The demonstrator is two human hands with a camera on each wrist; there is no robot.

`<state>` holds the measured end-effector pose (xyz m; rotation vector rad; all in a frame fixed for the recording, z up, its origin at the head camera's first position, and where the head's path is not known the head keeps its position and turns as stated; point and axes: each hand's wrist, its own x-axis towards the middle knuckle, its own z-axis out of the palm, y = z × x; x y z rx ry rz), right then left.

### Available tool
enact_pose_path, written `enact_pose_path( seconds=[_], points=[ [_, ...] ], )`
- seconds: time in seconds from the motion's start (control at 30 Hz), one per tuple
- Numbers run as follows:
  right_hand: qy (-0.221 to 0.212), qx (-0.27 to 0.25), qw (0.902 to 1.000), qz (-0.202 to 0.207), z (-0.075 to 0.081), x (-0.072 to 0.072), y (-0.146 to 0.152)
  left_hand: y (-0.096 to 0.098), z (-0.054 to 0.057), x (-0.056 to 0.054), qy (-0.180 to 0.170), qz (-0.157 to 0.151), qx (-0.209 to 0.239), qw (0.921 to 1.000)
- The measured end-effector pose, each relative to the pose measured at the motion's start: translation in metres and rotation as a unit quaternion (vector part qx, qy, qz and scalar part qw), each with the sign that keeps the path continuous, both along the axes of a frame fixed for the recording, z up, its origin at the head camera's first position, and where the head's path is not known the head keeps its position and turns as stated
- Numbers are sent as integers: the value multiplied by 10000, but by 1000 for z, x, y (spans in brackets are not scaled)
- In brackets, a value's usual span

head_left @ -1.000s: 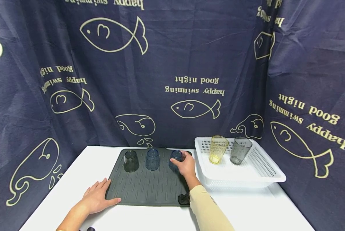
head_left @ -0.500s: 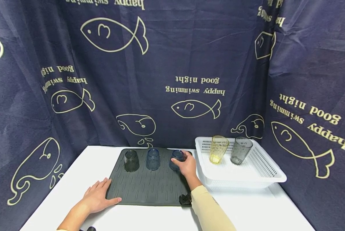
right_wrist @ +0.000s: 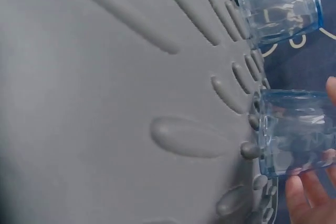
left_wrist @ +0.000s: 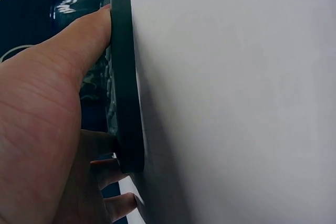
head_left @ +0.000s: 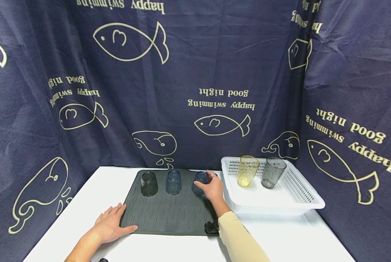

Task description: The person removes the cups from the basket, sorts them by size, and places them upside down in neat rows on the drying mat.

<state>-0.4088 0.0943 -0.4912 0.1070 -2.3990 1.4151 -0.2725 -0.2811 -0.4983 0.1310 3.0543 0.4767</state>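
My right hand [head_left: 214,189] grips an upside-down blue drinking glass [head_left: 200,177] between thumb and fingers, at the back right of the dark grey ribbed mat [head_left: 166,218]. In the right wrist view this glass [right_wrist: 294,132] stands rim-down on the ribs, with fingertips along its side. A second blue glass [head_left: 173,183] and a dark grey glass [head_left: 149,185], both also inverted, stand in line to its left. My left hand [head_left: 109,223] lies spread over the mat's front left corner; the left wrist view shows its thumb [left_wrist: 94,27] along the mat's edge and other fingers by the corner.
To the right of the mat, a white perforated basket [head_left: 267,203] holds a yellow glass [head_left: 248,171] and a grey glass [head_left: 273,173], both upright. Everything stands on a white table [head_left: 169,249]. A navy fish-print curtain [head_left: 182,72] encloses the back and sides.
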Motion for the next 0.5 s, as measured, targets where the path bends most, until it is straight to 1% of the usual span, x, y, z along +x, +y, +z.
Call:
enact_pose_path(
  seconds=[0.13,0.23,0.37,0.5],
  points=[
    [168,-47,9998,29,2,-2,1,0,0,0,-18,-4,42,10000],
    [311,89,9995,5,4,-2,1,0,1,0,-39,0,93,9999],
    [375,254,9990,7,6,-1,0,1,2,1,-8,18,137,9999],
    [311,253,9992,44,6,1,-1,0,2,2,59,13,131,9999]
  ],
)
